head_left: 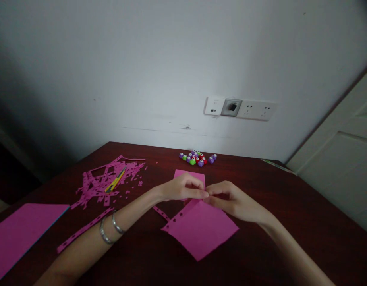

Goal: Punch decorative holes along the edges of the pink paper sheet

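Observation:
A pink square sheet (203, 228) lies corner-forward in front of me, with several small shaped holes along its left edge. My left hand (183, 187) is closed in a pinch at the sheet's far corner. Fingertip to fingertip with it, my right hand (235, 200) pinches the same corner. The fingers hide whatever small part is between them. Behind my left hand lies another pink sheet (189, 173), partly covered. A narrow punched pink strip (161, 213) sticks out beside the square sheet's left edge.
Pink scraps (97, 182) heap at the left, with a yellow cutter knife (115, 180) on them. A long punched strip (82, 231) and a stack of pink sheets (25, 234) lie nearer. Small coloured pots or stampers (193, 161) cluster by the wall. Sockets (255, 110) sit above the brown table (261, 182).

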Available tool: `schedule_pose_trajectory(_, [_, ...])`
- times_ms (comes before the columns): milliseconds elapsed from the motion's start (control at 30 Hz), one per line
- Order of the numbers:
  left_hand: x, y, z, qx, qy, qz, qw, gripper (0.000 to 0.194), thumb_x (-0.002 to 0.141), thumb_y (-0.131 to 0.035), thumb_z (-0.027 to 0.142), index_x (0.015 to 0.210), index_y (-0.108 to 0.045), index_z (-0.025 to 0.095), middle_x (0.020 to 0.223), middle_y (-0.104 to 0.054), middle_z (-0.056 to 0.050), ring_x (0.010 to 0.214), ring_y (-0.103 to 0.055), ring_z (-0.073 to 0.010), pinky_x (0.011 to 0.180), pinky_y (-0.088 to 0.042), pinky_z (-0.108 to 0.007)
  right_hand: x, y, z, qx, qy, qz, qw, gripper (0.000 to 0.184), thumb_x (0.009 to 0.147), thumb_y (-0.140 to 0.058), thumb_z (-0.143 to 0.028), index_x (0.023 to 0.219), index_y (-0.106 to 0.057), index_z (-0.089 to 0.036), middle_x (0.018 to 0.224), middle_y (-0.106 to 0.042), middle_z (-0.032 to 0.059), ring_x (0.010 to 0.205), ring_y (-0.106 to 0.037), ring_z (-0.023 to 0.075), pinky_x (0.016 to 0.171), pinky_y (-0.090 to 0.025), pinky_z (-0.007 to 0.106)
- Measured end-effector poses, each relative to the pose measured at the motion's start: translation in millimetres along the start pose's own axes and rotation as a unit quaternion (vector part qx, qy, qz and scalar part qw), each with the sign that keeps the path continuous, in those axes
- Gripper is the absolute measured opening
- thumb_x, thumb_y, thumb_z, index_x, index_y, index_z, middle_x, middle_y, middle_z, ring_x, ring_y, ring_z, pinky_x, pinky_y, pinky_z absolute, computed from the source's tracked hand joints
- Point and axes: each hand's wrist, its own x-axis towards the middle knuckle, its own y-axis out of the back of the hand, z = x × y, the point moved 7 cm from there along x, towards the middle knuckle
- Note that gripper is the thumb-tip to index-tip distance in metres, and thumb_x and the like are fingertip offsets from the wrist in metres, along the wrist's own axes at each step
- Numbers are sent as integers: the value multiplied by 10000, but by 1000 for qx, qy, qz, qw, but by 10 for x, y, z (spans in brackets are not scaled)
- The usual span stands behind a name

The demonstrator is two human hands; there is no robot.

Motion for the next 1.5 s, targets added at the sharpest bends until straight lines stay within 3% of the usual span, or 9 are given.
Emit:
schedule_pose_trajectory(433, [8,1,-135,-186,12,8,982,276,682,-646,360,579,-523,135,564,-483,10,484,-365,-68,471,-253,-229,3,1,-137,-44,58,20,997,317,860,-467,-395,721,-627,-160,633,-499,-19,592,-405,98,551,-360,220])
schedule_pose_trajectory(600, [5,73,-50,-124,-16,60,990,253,739,-614,353,626,-564,133,586,-476,23,532,-384,-68,513,-279,-220,-2,35,-39,-11,9,37,999,242,760,-611,-394,825,-675,-169,699,-600,-4,591,-469,103,531,-384,221])
schedule_pose_trajectory(800, [50,60,-32,-16,-24,90,996,311,772,-573,429,679,-570,132,606,-463,31,551,-373,-67,508,-272,-211,63,-36,196,34,-59,-5,998,229,708,-672,-364,833,-721,-178,638,-633,-5,511,-457,76,483,-356,205])
schedule_pose_trajectory(1067, [-10,49,-6,85,-14,-19,996,389,798,-529,449,575,-407,155,530,-297,71,493,-264,-56,466,-189,-227,71,55,295,40,-86,25,995,228,686,-695,-368,763,-719,-155,575,-590,-21,485,-421,56,451,-316,183])
schedule_pose_trajectory(1300, [9,-2,-73,-11,22,3,1000,397,767,-581,418,545,-383,156,501,-266,77,468,-230,-50,456,-146,-238,90,-12,265,77,-80,23,994,159,679,-703,-315,700,-731,-160,506,-523,-41,463,-362,39,418,-268,170])
schedule_pose_trajectory(1500, [10,-73,-159,-143,58,-10,988,322,706,-647,374,568,-482,134,484,-391,61,434,-316,-41,435,-192,-219,77,-47,166,92,-49,3,995,90,666,-713,-254,664,-735,-166,453,-472,-61,433,-302,26,401,-242,163])
